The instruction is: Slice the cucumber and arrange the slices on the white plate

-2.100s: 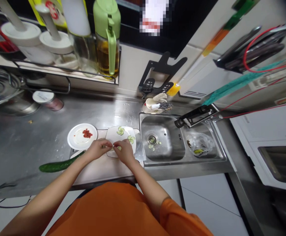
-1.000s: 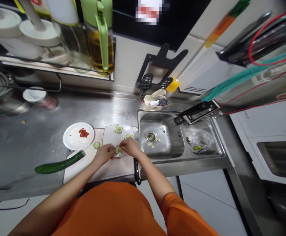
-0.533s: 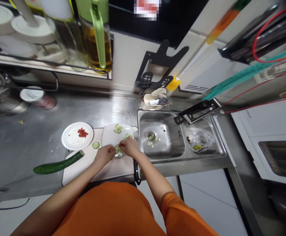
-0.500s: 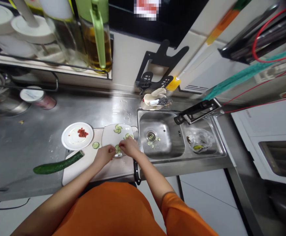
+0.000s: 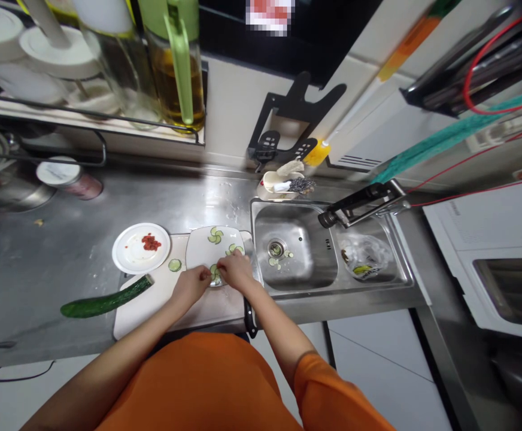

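A white square plate (image 5: 200, 246) rests on a pale cutting board (image 5: 142, 317) and carries several pinwheel clusters of cut cucumber slices (image 5: 215, 235). At the plate's near edge both hands work around one cluster. My left hand (image 5: 192, 284) has its fingers pinched at the cluster's left side; whatever it holds is too small to make out. My right hand (image 5: 235, 270) bends over the cluster from the right, fingertips closed on or against a cucumber slice (image 5: 215, 275). A single cucumber round (image 5: 175, 265) lies on the board, left of the plate. A cut cucumber (image 5: 106, 302) lies across the board's left edge.
A round white plate (image 5: 126, 248) with red pieces (image 5: 151, 242) stands at the left. A black-handled knife (image 5: 251, 317) lies at the board's right edge. Beyond is a steel sink (image 5: 303, 263) with cucumber scraps by its drain. A can (image 5: 69, 178) stands at the back left.
My left hand's fingers have shifted very slightly at the cucumber cluster. Otherwise the scene looks the same.
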Motion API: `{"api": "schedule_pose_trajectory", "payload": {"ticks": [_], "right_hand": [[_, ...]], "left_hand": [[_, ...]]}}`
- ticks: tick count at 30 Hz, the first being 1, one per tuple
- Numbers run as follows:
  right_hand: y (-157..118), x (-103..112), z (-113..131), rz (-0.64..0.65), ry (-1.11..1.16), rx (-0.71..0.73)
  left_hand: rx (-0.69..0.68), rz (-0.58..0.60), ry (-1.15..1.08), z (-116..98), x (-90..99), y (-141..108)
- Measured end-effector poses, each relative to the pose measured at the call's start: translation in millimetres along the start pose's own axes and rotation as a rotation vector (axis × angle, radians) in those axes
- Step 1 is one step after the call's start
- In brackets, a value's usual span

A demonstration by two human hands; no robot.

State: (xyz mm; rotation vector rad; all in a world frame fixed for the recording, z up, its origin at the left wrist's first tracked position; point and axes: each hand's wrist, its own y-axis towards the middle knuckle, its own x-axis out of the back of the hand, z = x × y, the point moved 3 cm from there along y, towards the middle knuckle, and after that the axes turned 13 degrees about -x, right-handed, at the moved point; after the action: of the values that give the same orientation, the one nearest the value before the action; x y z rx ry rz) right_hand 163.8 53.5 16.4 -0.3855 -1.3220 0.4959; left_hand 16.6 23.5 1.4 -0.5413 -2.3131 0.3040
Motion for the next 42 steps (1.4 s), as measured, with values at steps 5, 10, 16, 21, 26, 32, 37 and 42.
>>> {"api": "schedule_pose_trajectory", "payload": {"ticks": [5,10,16,21,26,32,37,42], "right_hand": [[-0.7,-5.6,-0.6,-0.034,-0.016,0.011],[-2.2,-10.1,-0.7,-0.086,-0.019,0.026],[-4.1,-12.9,-0.6,-0.112,-0.031,0.02],[-5.1,-15.2,-0.2,-0.123,-0.038,0.022],[-7.8,-14.2,-1.0,-0.124,-0.032,0.017],[-17.7,-6.4,-9.4,-0.117,0.025,-0.056],[-30.2,-5.8,-14.5,-0.125,0.074,-0.104],[-38.6,-13.0,-9.8,-0.108,0.081,-0.12]], "left_hand": [[-0.066,0.026,0.09,0.7,-3.9,0.5],[-0.086,0.035,0.183,2.9,-4.8,0.3],[-0.08,0.042,0.208,2.4,-4.3,-0.6],[-0.098,0.082,0.191,-0.5,-2.4,-1.4],[-0.136,0.112,0.165,-2.6,-2.2,-1.6],[-0.147,-0.044,0.164,13.1,21.1,-6.9],[-0.08,-0.256,0.368,36.7,65.4,-18.1],[-0.024,-0.276,0.549,43.4,74.4,-19.6]]}}
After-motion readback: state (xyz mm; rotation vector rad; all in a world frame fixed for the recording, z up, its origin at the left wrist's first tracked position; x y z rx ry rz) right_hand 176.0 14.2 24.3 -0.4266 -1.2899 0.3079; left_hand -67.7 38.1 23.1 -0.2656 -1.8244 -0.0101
